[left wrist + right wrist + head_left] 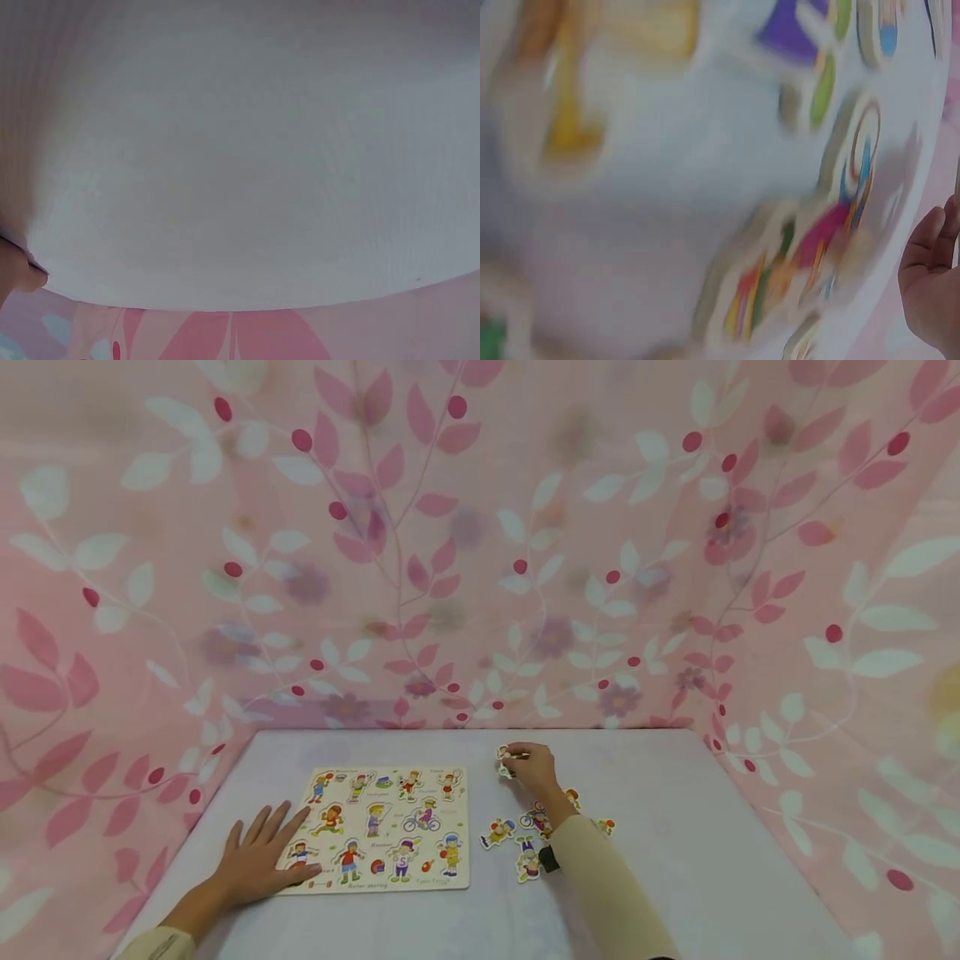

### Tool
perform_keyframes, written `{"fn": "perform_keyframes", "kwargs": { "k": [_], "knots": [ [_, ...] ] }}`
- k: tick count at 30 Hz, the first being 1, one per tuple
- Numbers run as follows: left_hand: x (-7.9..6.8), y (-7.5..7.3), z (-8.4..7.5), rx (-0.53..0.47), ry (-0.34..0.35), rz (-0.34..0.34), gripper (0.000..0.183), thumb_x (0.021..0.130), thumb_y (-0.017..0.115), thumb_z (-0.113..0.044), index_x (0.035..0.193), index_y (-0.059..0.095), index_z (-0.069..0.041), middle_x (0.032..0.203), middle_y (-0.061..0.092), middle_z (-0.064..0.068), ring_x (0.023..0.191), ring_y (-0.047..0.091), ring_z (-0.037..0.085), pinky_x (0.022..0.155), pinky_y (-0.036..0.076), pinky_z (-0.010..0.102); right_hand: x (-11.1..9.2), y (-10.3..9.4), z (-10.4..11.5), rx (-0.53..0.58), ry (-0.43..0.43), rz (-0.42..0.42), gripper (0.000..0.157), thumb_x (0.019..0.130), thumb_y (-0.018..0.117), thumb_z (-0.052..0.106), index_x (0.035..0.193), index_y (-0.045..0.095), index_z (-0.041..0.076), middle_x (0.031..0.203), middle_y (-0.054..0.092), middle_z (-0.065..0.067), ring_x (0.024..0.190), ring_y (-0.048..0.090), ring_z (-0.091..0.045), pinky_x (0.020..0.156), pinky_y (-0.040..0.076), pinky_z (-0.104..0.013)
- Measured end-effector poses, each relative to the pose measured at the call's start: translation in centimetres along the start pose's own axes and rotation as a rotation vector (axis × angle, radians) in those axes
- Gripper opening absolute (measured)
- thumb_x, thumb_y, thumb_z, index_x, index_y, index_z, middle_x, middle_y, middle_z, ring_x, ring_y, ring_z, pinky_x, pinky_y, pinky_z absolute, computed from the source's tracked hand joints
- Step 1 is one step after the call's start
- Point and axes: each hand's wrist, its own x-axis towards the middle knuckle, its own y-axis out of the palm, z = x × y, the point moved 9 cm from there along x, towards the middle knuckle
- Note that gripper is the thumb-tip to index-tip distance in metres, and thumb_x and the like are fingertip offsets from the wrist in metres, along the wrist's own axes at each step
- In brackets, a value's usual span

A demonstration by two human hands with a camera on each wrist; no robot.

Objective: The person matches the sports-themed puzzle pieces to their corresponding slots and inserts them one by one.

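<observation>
A cream puzzle board (461, 814) with printed cartoon children playing sports lies on the left half of the table. My left hand (258, 856) rests over the board's left edge, its fingers spread and straight; a bit of this hand shows at the left of the left wrist view. Beyond the board's right side, my right hand (534, 770) pinches a small flat puzzle piece (504, 770) with a white border. In the right wrist view the fingers (930, 232) hold the piece at the frame's edge, where most of it is cut off.
Several loose figure pieces lie right of the board, among them one in yellow (497, 832), one upside down (528, 862) and a cyclist (536, 819). Others sit partly behind my right forearm. A pink floral curtain (480, 568) surrounds the pale table (637, 760).
</observation>
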Motion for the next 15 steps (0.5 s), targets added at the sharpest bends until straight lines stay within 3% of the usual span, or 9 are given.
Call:
{"fn": "perform_keyframes", "kwargs": {
  "k": [5,15],
  "knots": [
    [-0.2,-0.2,-0.1,-0.006,-0.004,-0.001,0.099,0.076,0.061,-0.077,0.154,0.034,-0.022,0.160,0.027,0.021,0.144,0.020,0.050,0.107,0.007,0.075,-0.3,2.6,0.2,0.008,0.024,0.042,0.016,0.086,0.075,0.011,0.102,0.076,0.007,0.100,0.072,-0.010,0.074,0.064,-0.010,0.064,0.053,-0.024],
    [-0.2,-0.6,-0.4,-0.001,-0.005,0.005,0.099,0.077,0.061,-0.077,0.154,0.033,-0.021,0.160,0.026,0.020,0.145,0.019,0.049,0.108,0.007,0.075,-0.9,5.1,1.6,-0.030,0.021,0.034,0.018,0.085,0.075,0.010,0.102,0.075,0.004,0.099,0.073,-0.010,0.080,0.063,-0.014,0.068,0.054,-0.026]
  ]
}}
